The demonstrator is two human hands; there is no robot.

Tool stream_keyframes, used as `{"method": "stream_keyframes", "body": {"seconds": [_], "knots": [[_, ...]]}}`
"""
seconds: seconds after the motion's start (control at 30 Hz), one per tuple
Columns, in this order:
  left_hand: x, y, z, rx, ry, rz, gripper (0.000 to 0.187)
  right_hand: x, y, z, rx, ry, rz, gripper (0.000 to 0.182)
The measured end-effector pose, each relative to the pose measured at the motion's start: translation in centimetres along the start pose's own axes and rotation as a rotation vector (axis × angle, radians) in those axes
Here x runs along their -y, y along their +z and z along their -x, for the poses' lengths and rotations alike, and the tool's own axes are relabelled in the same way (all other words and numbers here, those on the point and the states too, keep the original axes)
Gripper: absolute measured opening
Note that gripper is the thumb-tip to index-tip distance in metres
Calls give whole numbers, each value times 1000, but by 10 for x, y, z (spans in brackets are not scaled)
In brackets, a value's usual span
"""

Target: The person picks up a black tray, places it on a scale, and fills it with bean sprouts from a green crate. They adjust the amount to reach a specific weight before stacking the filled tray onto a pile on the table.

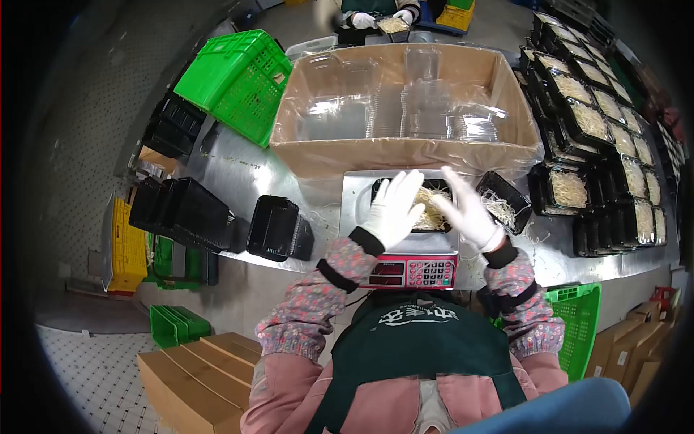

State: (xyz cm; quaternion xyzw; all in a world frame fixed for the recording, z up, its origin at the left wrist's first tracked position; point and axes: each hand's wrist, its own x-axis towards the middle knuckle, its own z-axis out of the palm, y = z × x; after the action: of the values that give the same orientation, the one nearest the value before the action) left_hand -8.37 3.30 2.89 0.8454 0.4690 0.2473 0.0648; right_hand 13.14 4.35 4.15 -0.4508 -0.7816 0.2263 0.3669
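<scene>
A black plastic tray with pale bean sprouts [431, 217] sits on the weighing scale [412, 269], whose red panel faces me. My left hand [394, 211], in a white glove, lies over the tray's left side with its fingers stretched out. Over the right side is my right hand [471, 213], also gloved, fingers extended and angled inward above the sprouts. Both hands cover parts of the tray's rim. Just right of the scale, a second black tray [504, 202] stands tilted with a smaller amount of sprouts in it.
Behind the scale stands a cardboard box [405, 157] of clear plastic lids [463, 108]. Stacked empty black trays [273, 226] are on the left, below a green crate [238, 83]. Filled trays [567, 189] pile up at right. Across the table, another person's gloved hands [363, 20] hold a tray.
</scene>
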Motion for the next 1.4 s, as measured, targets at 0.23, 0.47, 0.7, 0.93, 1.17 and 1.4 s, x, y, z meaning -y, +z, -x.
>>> {"method": "stream_keyframes", "body": {"seconds": [0.23, 0.47, 0.7, 0.93, 1.17, 1.4], "knots": [[11, 54, -12, -36, 46, -193, 30, -11, 82, 2, 185, 218, 195, 78], [7, 32, -10, 118, 3, 49, 45, -13, 28, -21, 370, 60, -30, 87], [-7, -22, 4, -108, -83, 229, 49, -97, -94, -136, -128, 188, 254, 52], [-12, -75, 62, -317, -508, 431, 37, -224, -98, -186, 150, 507, 810, 36], [5, -56, 107, -414, -774, 671, 36, -236, -114, -170, -140, 73, 845, 10], [-2, -17, 55, -180, -479, 196, 49, -99, -182, -133, -507, 23, -218, 31]]}}
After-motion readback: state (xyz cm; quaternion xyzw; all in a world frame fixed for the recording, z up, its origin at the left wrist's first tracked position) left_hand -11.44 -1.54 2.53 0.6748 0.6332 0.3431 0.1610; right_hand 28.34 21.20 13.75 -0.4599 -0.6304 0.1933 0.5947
